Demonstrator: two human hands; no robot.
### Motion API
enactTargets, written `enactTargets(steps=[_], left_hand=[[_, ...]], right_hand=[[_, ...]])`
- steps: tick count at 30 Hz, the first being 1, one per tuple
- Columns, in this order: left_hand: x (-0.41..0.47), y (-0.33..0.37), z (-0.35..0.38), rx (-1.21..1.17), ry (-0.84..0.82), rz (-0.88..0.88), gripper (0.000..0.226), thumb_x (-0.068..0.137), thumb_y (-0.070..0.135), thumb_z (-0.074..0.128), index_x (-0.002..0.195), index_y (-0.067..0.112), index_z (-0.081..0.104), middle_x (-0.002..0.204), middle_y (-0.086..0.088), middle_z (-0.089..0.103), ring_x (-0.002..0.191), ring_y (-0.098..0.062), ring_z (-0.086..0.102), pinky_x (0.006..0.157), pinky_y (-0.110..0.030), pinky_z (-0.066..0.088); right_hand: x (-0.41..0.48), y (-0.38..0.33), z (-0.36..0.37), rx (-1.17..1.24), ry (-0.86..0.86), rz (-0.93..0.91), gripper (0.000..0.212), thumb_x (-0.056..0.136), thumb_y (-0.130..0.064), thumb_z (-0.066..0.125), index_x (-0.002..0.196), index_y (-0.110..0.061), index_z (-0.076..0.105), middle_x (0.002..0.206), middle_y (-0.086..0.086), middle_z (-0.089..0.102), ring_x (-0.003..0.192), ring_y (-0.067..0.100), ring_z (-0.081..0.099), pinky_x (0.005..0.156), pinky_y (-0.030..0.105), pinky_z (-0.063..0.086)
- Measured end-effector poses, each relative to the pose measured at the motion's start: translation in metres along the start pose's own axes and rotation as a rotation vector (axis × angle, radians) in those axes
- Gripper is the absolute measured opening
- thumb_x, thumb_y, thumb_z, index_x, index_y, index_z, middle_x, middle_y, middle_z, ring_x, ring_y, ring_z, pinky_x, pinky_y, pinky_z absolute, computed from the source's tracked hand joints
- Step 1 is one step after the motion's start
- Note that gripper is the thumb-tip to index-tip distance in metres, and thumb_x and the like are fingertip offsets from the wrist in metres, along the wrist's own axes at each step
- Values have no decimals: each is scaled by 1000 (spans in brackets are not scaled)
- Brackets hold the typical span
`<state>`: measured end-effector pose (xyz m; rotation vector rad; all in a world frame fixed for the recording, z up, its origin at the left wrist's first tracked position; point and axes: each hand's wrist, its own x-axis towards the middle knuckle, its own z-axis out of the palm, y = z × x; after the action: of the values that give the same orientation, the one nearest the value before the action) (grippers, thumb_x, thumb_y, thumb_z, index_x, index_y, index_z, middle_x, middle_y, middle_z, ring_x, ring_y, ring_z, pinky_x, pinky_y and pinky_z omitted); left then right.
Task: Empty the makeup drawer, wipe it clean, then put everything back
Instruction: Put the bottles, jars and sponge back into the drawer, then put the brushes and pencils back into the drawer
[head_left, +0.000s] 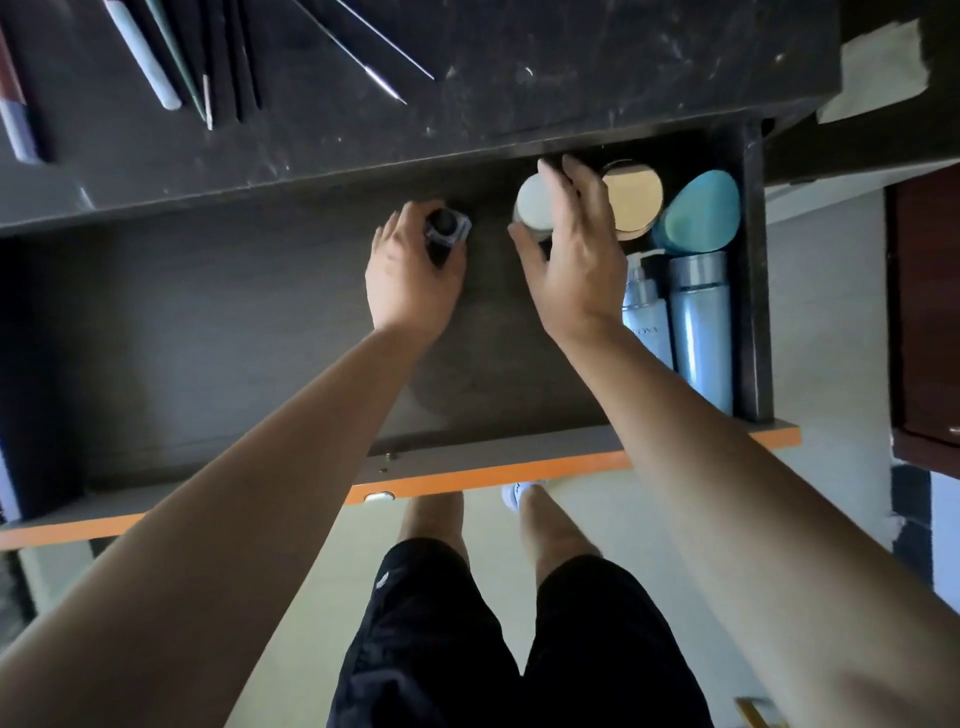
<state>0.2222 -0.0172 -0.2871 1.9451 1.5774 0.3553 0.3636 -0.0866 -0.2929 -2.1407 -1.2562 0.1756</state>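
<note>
The dark drawer (208, 322) is pulled out, its front edged in orange. Inside it, my left hand (410, 280) grips a small dark-capped square bottle (448, 228) near the back. To the right of it, my right hand (571, 254) is closed around a white-lidded jar (535, 205). Packed at the drawer's right end are a tan round-lidded jar (635, 200), a teal egg-shaped case (701, 213), a pale blue pump bottle (647, 312) and a blue metallic bottle (701, 322), the last two lying down.
On the dark desktop (519, 78) above the drawer lie several pencils and brushes (171, 67) at the left. A dark red cabinet (927, 312) stands at the right. My legs and pale floor show below the drawer front.
</note>
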Motion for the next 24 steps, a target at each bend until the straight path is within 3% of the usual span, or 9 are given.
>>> enactTargets(steps=[2, 5, 10, 15, 19, 22, 24], left_hand=[[3, 7, 3, -22, -7, 11, 39, 82, 28, 67, 119, 17, 62, 108, -1, 66, 101, -22, 60, 85, -27, 44], [6, 16, 10, -61, -25, 43, 42, 80, 26, 69, 120, 14, 62, 107, -2, 66, 100, -23, 60, 87, -28, 45], [6, 29, 24, -106, -51, 70, 52, 80, 33, 73, 125, 12, 59, 111, -4, 65, 104, -22, 59, 88, -31, 47], [-4, 31, 22, -115, -67, 65, 54, 81, 33, 71, 130, 15, 57, 118, -3, 62, 108, -21, 58, 92, -32, 49], [-26, 30, -7, -45, -1, 120, 48, 87, 34, 65, 130, 15, 56, 126, -3, 57, 117, -21, 53, 94, -28, 42], [-34, 26, -43, -29, 116, 185, 40, 90, 30, 62, 125, 12, 59, 124, -3, 59, 115, -21, 55, 94, -27, 43], [-32, 23, -69, -20, 209, 186, 37, 90, 28, 62, 123, 11, 60, 122, -4, 59, 113, -22, 55, 95, -27, 43]], right_hand=[[-1, 3, -8, 7, 98, -25, 49, 89, -28, 69, 133, -9, 59, 137, 13, 54, 126, 27, 53, 93, 32, 53], [-2, 17, -24, -99, 151, -26, 48, 91, -37, 65, 131, -11, 61, 139, 14, 52, 128, 30, 50, 101, 42, 46], [-8, 49, -37, -488, -46, 14, 54, 97, -45, 48, 145, -22, 45, 153, 12, 40, 145, 34, 29, 117, 55, 20], [-10, 54, -42, -534, -157, 7, 60, 95, -45, 45, 151, -23, 35, 157, 13, 33, 149, 34, 19, 119, 56, 12], [-9, 45, -44, -381, -88, 44, 52, 95, -41, 50, 142, -19, 48, 153, 15, 38, 146, 36, 25, 116, 58, 13], [0, 18, -52, -252, 103, 1, 39, 92, -34, 58, 126, -15, 62, 132, 15, 55, 127, 34, 48, 107, 54, 31], [13, -7, -55, -134, 153, -36, 34, 91, -31, 62, 120, -13, 65, 121, 12, 58, 113, 33, 53, 96, 47, 39]])
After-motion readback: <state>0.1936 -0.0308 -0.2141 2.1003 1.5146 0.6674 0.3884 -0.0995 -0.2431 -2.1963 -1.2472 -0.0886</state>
